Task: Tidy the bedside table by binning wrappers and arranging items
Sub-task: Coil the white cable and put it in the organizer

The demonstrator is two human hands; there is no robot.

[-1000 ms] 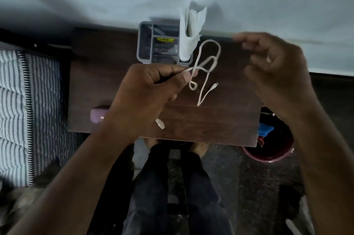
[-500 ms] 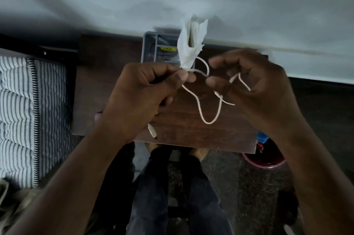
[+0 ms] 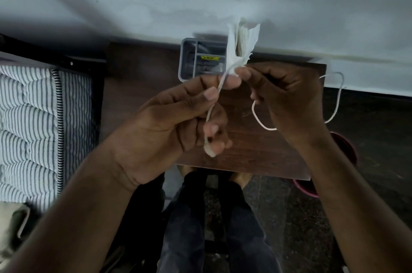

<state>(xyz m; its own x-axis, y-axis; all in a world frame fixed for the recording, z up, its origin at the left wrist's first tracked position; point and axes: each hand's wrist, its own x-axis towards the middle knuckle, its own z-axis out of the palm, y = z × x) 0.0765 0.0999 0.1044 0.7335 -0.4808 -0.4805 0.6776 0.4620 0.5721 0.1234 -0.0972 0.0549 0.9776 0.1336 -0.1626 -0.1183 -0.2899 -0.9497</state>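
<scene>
Over the brown bedside table (image 3: 256,156) by the wall, the left hand (image 3: 178,121) still pinches the white cable (image 3: 214,103) and the right hand (image 3: 283,96), now holding it too, has pulled a loop out right, so the winding is going well.

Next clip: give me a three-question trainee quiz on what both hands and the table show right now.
1. True or false: the white cable lies flat on the bedside table.
2. Which hand pinches the cable near the tissue: A left hand, B right hand, C both?
3. Fill in: the white tissue stands in the grey ____.

Key: 1 false, both hands hold it above the table. 2 C. 3 organizer.
</scene>
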